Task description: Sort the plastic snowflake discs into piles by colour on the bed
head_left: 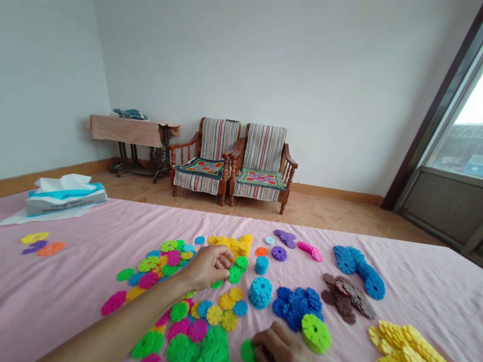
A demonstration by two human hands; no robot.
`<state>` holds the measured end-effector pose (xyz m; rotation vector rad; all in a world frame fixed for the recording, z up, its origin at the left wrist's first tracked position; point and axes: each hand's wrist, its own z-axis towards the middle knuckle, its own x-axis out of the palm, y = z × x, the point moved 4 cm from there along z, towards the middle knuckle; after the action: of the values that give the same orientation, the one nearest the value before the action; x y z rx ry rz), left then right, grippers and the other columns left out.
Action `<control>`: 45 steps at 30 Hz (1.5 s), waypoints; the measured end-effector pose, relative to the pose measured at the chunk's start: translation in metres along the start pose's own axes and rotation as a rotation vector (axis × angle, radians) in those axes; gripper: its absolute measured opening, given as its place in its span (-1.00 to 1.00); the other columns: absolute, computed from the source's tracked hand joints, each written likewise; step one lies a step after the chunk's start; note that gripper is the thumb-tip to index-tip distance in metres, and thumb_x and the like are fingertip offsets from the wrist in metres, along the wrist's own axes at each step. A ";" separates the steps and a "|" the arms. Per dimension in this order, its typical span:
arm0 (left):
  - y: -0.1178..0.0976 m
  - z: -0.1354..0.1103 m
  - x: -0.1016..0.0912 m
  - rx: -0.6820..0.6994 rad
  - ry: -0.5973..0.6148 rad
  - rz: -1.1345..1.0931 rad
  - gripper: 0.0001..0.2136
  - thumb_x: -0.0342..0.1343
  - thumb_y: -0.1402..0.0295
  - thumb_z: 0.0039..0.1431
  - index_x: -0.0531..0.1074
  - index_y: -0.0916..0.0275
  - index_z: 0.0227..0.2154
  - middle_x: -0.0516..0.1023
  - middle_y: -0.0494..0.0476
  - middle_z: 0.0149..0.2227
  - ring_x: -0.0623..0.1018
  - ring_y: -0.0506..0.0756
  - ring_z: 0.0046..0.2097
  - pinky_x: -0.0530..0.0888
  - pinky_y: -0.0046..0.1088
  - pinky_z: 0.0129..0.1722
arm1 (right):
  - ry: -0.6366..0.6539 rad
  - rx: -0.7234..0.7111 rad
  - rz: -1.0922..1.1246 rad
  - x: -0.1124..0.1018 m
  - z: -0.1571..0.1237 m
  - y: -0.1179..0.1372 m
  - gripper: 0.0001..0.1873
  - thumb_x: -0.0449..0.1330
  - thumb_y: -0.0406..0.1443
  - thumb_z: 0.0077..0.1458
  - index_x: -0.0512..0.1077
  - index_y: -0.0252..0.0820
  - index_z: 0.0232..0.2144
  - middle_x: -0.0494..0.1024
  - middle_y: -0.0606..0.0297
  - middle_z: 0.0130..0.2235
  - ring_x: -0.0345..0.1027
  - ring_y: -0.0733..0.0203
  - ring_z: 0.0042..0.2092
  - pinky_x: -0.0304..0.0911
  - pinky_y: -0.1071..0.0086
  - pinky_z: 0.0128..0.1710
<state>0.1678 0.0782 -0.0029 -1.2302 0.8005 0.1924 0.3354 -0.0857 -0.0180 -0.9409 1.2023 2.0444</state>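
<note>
Head view shows your right hand (286,358) nearer to you than the cyan stack (260,293) and a little to its right. Its fingers are bent, with the tips at the edge of a green disc (248,352); whether they pinch it or only touch it, I cannot tell. This disc is on the near side of the cyan stack. Your left hand (207,267) is left of that stack, fingers curled beside small green discs (234,274); its grasp is hidden.

The green disc seems to be thin plastic: probably light, rather stiff, a bit slippery, and not easily broken. You would best take it by the rim, between thumb and forefinger. It looks nearly flat, face upward. Being round, it has no long axis and points nowhere.
</note>
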 end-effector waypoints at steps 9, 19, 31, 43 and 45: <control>-0.014 -0.032 -0.024 0.175 0.002 0.272 -0.78 0.07 0.47 0.01 0.56 0.21 -0.30 0.57 0.11 -0.26 0.49 0.12 -0.17 0.36 -0.36 -0.10 | 0.039 0.029 0.013 0.002 -0.001 -0.001 -0.81 -0.01 -0.38 0.18 0.40 -0.13 -0.30 0.46 0.29 -0.32 0.39 0.25 -0.29 0.21 0.42 -0.32; -0.013 -0.063 -0.036 0.181 0.095 0.530 -0.82 0.09 0.49 0.02 0.52 0.18 -0.32 0.49 0.11 -0.25 0.43 0.15 -0.11 0.32 -0.35 -0.09 | 0.039 0.017 0.017 0.000 -0.002 0.000 -0.78 -0.05 -0.36 0.22 0.39 -0.14 -0.31 0.44 0.27 -0.33 0.37 0.26 -0.30 0.20 0.43 -0.33; -0.060 -0.061 0.006 0.393 0.274 0.415 -0.57 0.07 0.54 0.01 0.44 0.06 -0.04 0.45 0.09 -0.09 0.39 0.14 -0.02 0.31 -0.35 0.01 | 0.055 0.041 0.030 0.004 -0.002 -0.001 -0.81 -0.01 -0.38 0.19 0.40 -0.13 -0.32 0.45 0.28 -0.33 0.38 0.24 -0.29 0.19 0.42 -0.33; -0.064 -0.049 0.014 0.420 0.223 0.605 -0.82 -0.03 0.56 0.02 0.44 0.23 -0.52 0.46 0.09 -0.45 0.46 0.09 -0.31 0.32 -0.46 -0.32 | 0.064 0.057 0.052 0.000 0.000 0.000 -0.81 0.00 -0.40 0.16 0.41 -0.13 -0.31 0.46 0.28 -0.32 0.38 0.24 -0.29 0.18 0.43 -0.33; -0.060 -0.046 0.013 0.389 0.163 0.590 -0.79 -0.05 0.56 0.05 0.45 0.23 -0.52 0.48 0.09 -0.47 0.48 0.09 -0.33 0.33 -0.46 -0.32 | 0.062 0.064 0.054 0.000 0.000 0.001 -0.81 0.00 -0.41 0.15 0.41 -0.13 -0.31 0.46 0.28 -0.31 0.38 0.24 -0.28 0.19 0.43 -0.32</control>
<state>0.1891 0.0125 0.0294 -0.6256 1.2669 0.3965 0.3349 -0.0857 -0.0174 -0.9567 1.3309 2.0191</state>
